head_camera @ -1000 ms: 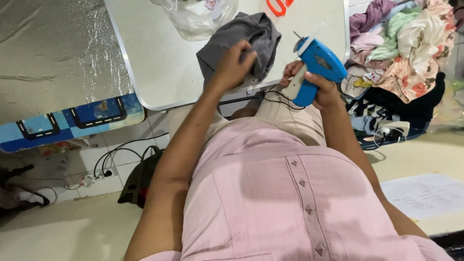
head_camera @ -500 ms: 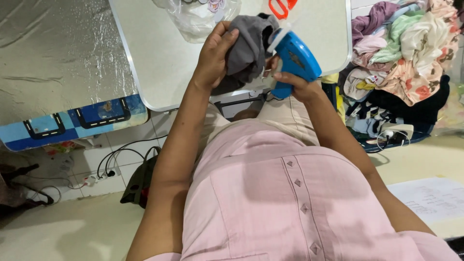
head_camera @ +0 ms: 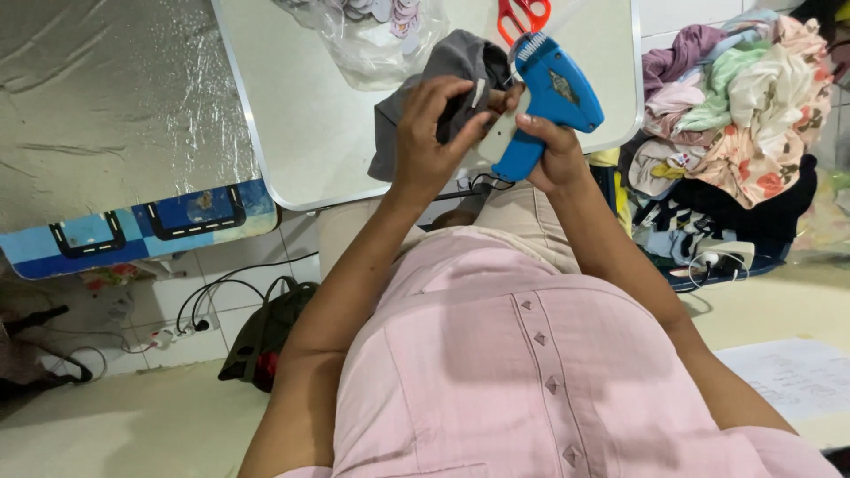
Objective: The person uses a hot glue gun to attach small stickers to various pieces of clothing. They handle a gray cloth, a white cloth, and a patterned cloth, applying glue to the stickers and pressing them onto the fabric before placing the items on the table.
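Looking down, I see the pale rounded tabletop (head_camera: pixel 301 133) carrying a crumpled clear plastic bag (head_camera: pixel 372 44) and red-handled scissors (head_camera: pixel 522 13). Over its near edge my left hand (head_camera: pixel 429 133) clutches a grey fabric garment (head_camera: pixel 443 75), while my right hand (head_camera: pixel 549 150) grips a blue plastic tagging gun (head_camera: pixel 553 88) against it.

Single head view, steep downward, close over table (head_camera: pixel 301 133), apparently.

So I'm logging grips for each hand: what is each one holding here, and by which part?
Right hand grips the blue tagging gun by its handle. Left hand pinches a fold of the grey garment against the gun's tip.
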